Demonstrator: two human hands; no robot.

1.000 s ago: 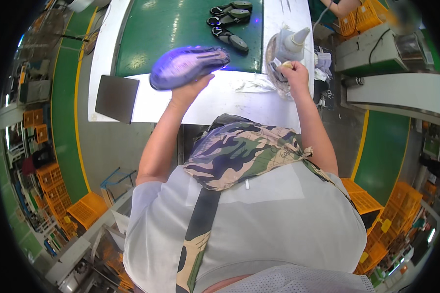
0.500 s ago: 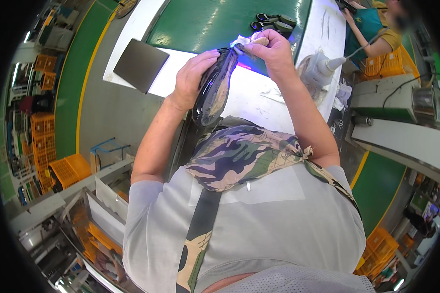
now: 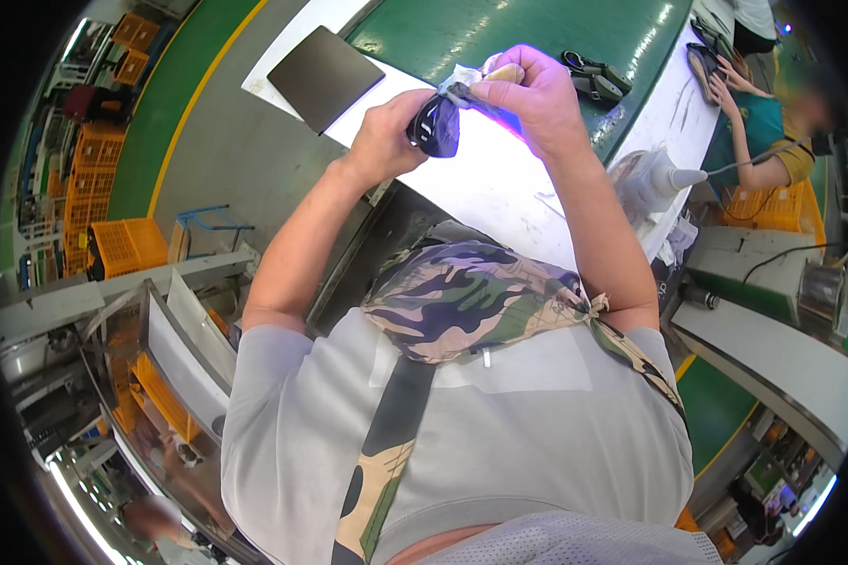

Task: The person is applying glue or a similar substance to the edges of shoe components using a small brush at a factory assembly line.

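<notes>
In front of me, above the white table edge (image 3: pixel 481 193), my left hand (image 3: pixel 386 132) is closed around a glossy black shoe (image 3: pixel 435 134). One end of the shoe faces me; the rest is hidden behind my fingers. My right hand (image 3: pixel 542 99) pinches a crumpled white cloth (image 3: pixel 458 81) against the shoe's upper end. A small tan piece (image 3: pixel 507 73) shows between the right fingers; I cannot tell its kind. A bluish-purple light falls on the cloth and fingertips.
Black strappy sandals (image 3: pixel 594 80) lie on the green belt (image 3: pixel 424 33) ahead. A dark flat board (image 3: pixel 325 80) rests on the table's left; a white nozzle bottle (image 3: pixel 645 179) stands right. A co-worker's hands (image 3: pixel 723 89) touch a shoe (image 3: pixel 700 71). Orange crates (image 3: pixel 127 245) stand left.
The shoe has turned from lying lengthwise toward me to nearly end-on, and my left hand has shifted round it. The cloth stays at its upper end. The view has swung slightly.
</notes>
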